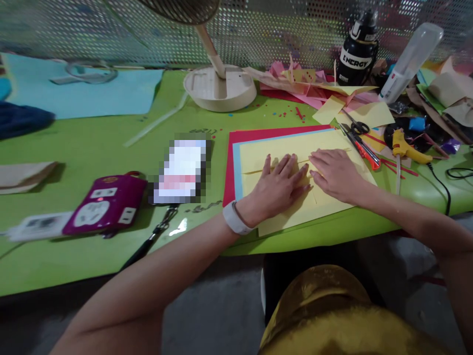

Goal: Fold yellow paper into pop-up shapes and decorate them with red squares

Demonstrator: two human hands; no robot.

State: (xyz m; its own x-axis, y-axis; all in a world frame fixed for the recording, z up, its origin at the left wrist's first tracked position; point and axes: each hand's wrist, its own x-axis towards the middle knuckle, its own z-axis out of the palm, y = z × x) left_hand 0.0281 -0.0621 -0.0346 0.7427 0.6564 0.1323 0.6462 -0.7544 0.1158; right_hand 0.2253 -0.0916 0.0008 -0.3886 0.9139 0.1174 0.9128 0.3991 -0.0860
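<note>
My left hand (278, 190) lies with spread fingers on a yellow sheet of paper (258, 153), a pale band round its wrist. Close beside it, my right hand (332, 173) rests flat on the same sheet, fingers stretched toward the left hand. Both hands hold nothing that I can see. Creases or cut edges show in the yellow paper around the fingers; part of it is hidden beneath the hands. Under the yellow paper, a light blue sheet (237, 167) and a red sheet (230, 177) stick out at the left and top.
Right of the papers lie a utility knife (364, 150), scissors (359, 127) and a yellow glue gun (410, 148) with its cord. Behind stand a fan base (219, 91), paper scraps (295, 81) and a black bottle (356, 56). Leftward are a blurred phone (181, 170) and a purple power strip (105, 204).
</note>
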